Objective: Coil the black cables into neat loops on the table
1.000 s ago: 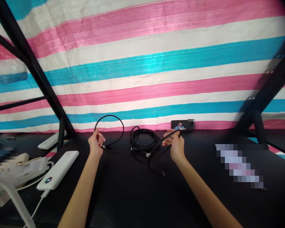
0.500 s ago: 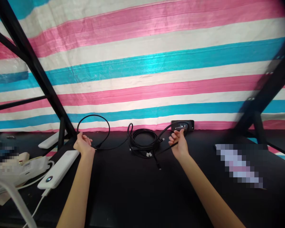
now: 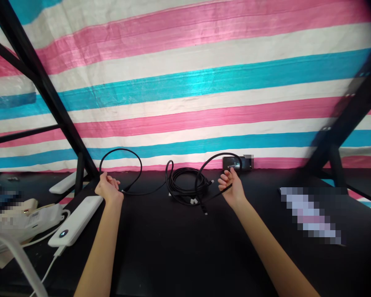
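Note:
A long black cable (image 3: 153,192) runs across the table between my two hands. My left hand (image 3: 109,189) is closed on one part of it, and a loop arches up from the fingers, its plug end hanging just right of the wrist. My right hand (image 3: 232,187) grips another stretch, the cable passing through the fingers and rising in a wider loop. That loop's other end, with a dark connector (image 3: 204,209), dangles to the left of this hand. Between the hands lies a coiled black cable (image 3: 188,181) with small pale connectors beside it.
A dark phone-like device (image 3: 231,163) rests behind my right hand. To the left are a white power bank (image 3: 76,220) with a plugged-in cord, a second white slab (image 3: 66,182) and a white power strip (image 3: 45,218). A pixelated flat object (image 3: 311,216) lies right. Black frame legs flank a striped sheet.
The loop at my right hand has widened and lifted, and its dangling connector has swung slightly up and left. My left hand has hardly moved.

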`<move>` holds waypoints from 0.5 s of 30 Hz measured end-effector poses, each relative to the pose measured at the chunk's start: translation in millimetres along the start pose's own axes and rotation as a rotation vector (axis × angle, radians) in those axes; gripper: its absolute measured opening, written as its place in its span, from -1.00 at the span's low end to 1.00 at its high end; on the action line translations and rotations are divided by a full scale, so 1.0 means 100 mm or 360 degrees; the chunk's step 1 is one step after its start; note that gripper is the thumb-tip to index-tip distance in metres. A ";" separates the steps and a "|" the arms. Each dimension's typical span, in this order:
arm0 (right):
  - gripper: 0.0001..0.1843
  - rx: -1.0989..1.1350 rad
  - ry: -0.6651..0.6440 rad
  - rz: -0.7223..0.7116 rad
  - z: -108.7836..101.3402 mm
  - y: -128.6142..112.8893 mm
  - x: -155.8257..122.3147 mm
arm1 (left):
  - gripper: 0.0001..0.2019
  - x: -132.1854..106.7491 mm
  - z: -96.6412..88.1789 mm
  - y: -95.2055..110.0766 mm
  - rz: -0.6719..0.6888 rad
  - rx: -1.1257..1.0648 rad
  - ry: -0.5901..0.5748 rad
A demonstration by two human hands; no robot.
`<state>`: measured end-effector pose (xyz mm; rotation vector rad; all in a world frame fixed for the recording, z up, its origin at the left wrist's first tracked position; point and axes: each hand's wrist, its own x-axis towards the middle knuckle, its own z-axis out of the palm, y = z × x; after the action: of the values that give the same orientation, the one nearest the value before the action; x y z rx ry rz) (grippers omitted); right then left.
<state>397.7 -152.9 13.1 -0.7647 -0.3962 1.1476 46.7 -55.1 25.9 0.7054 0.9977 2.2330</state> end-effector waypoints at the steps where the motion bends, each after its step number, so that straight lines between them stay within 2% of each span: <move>1: -0.61 0.0021 0.0018 0.0010 0.00 0.00 0.00 | -0.70 0.00 0.00 0.01 -0.0030 -0.0024 -0.0025; 3: -0.62 0.0058 0.0034 0.0025 0.01 0.00 -0.01 | -0.71 0.01 -0.02 0.05 -0.0128 -0.0062 -0.0108; 4: -0.62 0.0066 0.0031 0.0028 0.01 0.00 -0.01 | -0.73 0.01 -0.03 0.08 -0.0226 -0.0109 -0.0211; 7: -0.62 0.0053 0.0015 0.0006 -0.01 -0.03 -0.01 | -0.81 0.04 -0.08 0.17 -0.0616 -0.0471 -0.0661; 9: -0.61 0.0049 0.0022 -0.0029 -0.03 -0.06 0.00 | -0.82 0.06 -0.13 0.21 -0.0774 -0.0787 -0.0869; 12: -0.61 0.0119 0.0032 -0.0086 -0.06 -0.15 0.00 | -0.76 0.07 -0.21 0.26 -0.0684 -0.1059 -0.0902; 15: -0.64 0.0233 0.0034 -0.0147 -0.09 -0.24 0.00 | -0.64 0.02 -0.26 0.30 -0.0432 -0.1197 -0.0822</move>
<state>420.1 -160.7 24.1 -0.6240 -0.3228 1.0689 19.0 -82.4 34.8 0.6806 -0.0208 1.8314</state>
